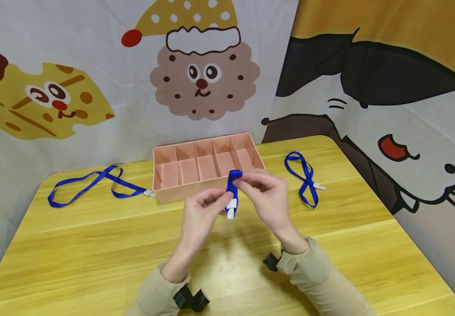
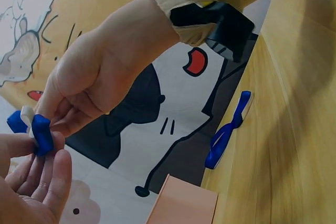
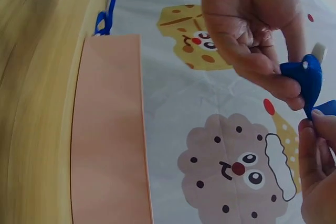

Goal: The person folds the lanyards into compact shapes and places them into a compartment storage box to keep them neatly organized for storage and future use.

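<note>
Both hands hold a folded blue lanyard (image 1: 233,186) with a white clip, raised above the table in front of the pink box. My left hand (image 1: 202,215) pinches its lower part beside the clip, thumb on the near side. At the upper fold, my right hand (image 1: 267,196) pinches the ribbon between thumb and fingers. In the left wrist view the blue ribbon (image 2: 42,136) curls between the fingertips of both hands. Seen from the right wrist, the folded ribbon (image 3: 310,80) spans the two hands, with the white clip sticking out at the top.
A pink box (image 1: 188,188) with several compartments stands behind the hands, near the back edge. Left of it lies a loosely looped blue lanyard (image 1: 83,180) with a white clip. Another lanyard (image 1: 306,180), crossed in a figure eight, lies to the right. A printed cloth (image 1: 124,114) hangs behind the wooden table (image 1: 93,254).
</note>
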Motion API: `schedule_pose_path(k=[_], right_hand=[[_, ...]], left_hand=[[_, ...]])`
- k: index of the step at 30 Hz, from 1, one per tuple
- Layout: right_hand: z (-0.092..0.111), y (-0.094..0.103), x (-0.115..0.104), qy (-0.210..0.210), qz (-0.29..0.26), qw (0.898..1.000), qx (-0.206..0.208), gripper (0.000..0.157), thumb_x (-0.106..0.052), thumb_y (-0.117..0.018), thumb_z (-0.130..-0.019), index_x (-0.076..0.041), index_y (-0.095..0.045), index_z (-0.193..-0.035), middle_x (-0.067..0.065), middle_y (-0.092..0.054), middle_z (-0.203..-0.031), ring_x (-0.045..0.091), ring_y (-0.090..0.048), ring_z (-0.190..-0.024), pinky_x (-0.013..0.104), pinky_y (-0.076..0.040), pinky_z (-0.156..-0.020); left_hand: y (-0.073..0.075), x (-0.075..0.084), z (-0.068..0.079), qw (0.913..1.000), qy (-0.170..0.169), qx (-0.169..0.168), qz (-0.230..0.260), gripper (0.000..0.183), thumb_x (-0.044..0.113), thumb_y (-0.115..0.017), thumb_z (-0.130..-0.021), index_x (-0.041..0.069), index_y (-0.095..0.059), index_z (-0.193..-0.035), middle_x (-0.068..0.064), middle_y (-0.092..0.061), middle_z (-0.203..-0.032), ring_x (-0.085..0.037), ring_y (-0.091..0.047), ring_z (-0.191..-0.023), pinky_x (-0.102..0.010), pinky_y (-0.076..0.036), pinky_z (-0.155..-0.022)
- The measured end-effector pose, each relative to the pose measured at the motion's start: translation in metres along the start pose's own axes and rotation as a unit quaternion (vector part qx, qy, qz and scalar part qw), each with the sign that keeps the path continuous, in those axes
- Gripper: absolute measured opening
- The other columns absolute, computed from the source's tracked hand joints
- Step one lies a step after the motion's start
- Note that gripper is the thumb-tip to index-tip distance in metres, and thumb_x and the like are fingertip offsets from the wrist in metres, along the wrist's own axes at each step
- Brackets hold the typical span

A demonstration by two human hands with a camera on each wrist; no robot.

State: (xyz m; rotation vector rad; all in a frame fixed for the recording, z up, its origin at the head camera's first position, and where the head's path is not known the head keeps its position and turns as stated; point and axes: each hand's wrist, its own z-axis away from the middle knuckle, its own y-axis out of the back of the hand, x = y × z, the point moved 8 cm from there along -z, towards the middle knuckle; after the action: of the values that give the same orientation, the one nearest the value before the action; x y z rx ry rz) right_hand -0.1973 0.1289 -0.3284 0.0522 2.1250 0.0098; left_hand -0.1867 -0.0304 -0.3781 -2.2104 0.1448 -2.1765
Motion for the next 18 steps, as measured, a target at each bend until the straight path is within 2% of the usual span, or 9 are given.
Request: schedule_pose_path(k=[2,6,9,12,18], right_hand=[[0.001,-0.001,-0.004,0.04,0.01,0.999,0.0,0.009,0.019,-0.075,-0.084,0.012,-0.077,-0.09,0.009,-0.079,-0.089,0.001,-0.073,-0.088,0.016,-0.061,-0.074],[0.002,-0.003,-0.013,0.118,0.049,0.992,-0.005,0.014,0.023,-0.075,-0.08,0.013,-0.077,-0.089,0.026,-0.076,-0.089,0.0,-0.073,-0.092,0.016,-0.061,-0.077],[0.003,-0.004,-0.017,0.157,0.079,0.984,-0.012,0.018,0.023,-0.077,-0.078,0.01,-0.079,-0.091,0.026,-0.077,-0.089,0.001,-0.074,-0.093,0.017,-0.062,-0.082],[0.003,-0.006,-0.02,0.183,0.086,0.979,-0.027,0.019,0.022,-0.077,-0.078,0.008,-0.08,-0.091,0.024,-0.078,-0.09,0.007,-0.076,-0.093,0.019,-0.062,-0.084],[0.004,-0.011,-0.024,0.217,0.065,0.972,-0.066,0.006,0.008,-0.075,-0.091,0.007,-0.08,-0.093,0.023,-0.077,-0.09,0.017,-0.078,-0.091,0.02,-0.063,-0.085]], left_hand=[[0.001,-0.002,0.0,0.9999,0.015,0.003,0.006,0.021,0.004,-0.073,-0.096,-0.012,-0.074,-0.108,-0.013,-0.08,-0.09,-0.005,-0.071,-0.072,-0.023,-0.063,-0.069],[0.003,-0.002,0.0,0.9995,0.026,0.01,0.018,0.022,0.005,-0.073,-0.096,-0.013,-0.074,-0.108,0.0,-0.079,-0.084,-0.005,-0.07,-0.072,-0.02,-0.061,-0.07],[0.003,-0.002,-0.001,0.9992,0.027,0.014,0.026,0.023,0.005,-0.073,-0.095,-0.014,-0.074,-0.107,0.006,-0.078,-0.081,-0.004,-0.069,-0.072,-0.02,-0.061,-0.07],[0.004,-0.003,-0.001,0.999,0.029,0.017,0.031,0.022,0.003,-0.072,-0.095,-0.015,-0.074,-0.108,0.011,-0.076,-0.078,-0.004,-0.069,-0.071,-0.02,-0.06,-0.07],[0.007,-0.004,-0.001,0.9975,0.037,0.031,0.052,0.023,-0.001,-0.069,-0.096,-0.019,-0.071,-0.11,0.013,-0.075,-0.078,-0.002,-0.069,-0.071,-0.019,-0.06,-0.069]])
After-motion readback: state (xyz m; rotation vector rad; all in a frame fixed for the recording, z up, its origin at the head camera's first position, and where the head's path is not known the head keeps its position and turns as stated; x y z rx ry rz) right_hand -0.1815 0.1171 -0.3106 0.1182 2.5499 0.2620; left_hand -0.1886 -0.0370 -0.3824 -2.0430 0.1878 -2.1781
